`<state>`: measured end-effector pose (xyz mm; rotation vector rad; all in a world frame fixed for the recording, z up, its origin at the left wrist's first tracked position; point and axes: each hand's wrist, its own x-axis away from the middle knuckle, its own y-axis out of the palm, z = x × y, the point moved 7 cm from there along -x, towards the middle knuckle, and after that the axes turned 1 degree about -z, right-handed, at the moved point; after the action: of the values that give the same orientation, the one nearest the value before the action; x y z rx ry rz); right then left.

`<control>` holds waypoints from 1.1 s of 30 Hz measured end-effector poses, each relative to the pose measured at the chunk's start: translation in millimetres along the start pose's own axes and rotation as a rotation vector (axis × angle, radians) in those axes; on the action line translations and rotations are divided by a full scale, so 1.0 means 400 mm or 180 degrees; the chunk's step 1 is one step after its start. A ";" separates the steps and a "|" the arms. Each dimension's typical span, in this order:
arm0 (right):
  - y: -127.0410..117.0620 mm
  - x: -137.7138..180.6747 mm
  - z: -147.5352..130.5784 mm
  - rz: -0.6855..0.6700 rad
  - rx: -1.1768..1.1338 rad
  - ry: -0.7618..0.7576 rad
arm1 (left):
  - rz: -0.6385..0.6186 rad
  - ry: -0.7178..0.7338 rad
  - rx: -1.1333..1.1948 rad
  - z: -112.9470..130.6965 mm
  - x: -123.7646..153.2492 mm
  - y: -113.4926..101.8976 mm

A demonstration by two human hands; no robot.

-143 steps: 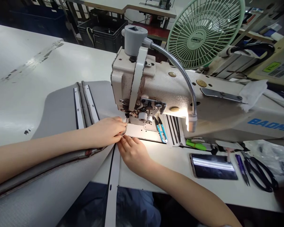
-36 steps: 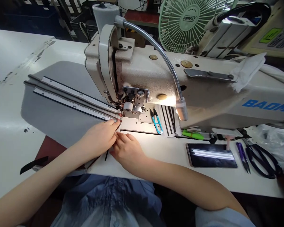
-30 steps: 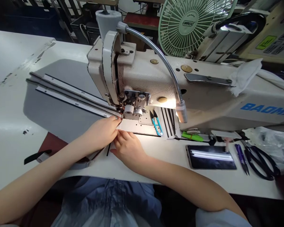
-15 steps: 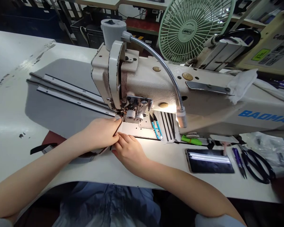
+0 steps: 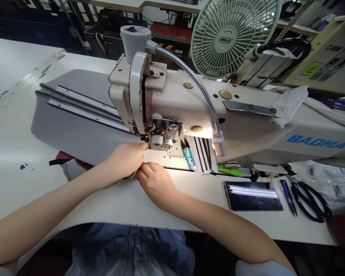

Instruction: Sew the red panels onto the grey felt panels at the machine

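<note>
A grey fabric panel [image 5: 74, 132] with white and black strips [image 5: 86, 114] sewn along it lies on the table, running out to the left behind the needle of a cream sewing machine [image 5: 189, 103]. My left hand [image 5: 128, 161] lies on the near end of the fabric just in front of the presser foot [image 5: 146, 138], its fingers curled and pressing the edge. Touching it from the right, my right hand [image 5: 155, 182] pinches the same end with its fingertips together.
A flexible lamp [image 5: 218, 142] lights the needle plate. Blue thread snips [image 5: 189, 155] lie by the needle. A phone [image 5: 253, 190], a purple tool [image 5: 287, 191] and black scissors [image 5: 313, 201] lie at right. A green fan [image 5: 232, 34] stands behind the machine.
The fabric has fed back and leftward through the machine; the long strip that hung off the table's front edge is gone from there. Both hands stay at the needle, holding the last short end.
</note>
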<state>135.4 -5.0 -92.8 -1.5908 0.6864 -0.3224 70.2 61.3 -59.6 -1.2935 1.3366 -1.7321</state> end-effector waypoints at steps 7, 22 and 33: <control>-0.013 0.006 0.011 0.0236 -0.0082 0.0033 | 0.0163 0.0234 0.0421 -0.004 0.042 -0.026; -0.032 0.008 0.061 0.0423 -0.0229 0.0466 | 0.0961 0.0205 0.1140 -0.038 0.099 0.001; -0.040 -0.003 0.105 0.0208 -0.0079 0.1076 | 0.1927 0.0523 0.0920 -0.048 0.062 0.029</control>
<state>162.4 29.5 -83.3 -1.5486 1.0024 -0.5435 42.2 43.0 -62.8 -0.5182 1.3268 -1.5366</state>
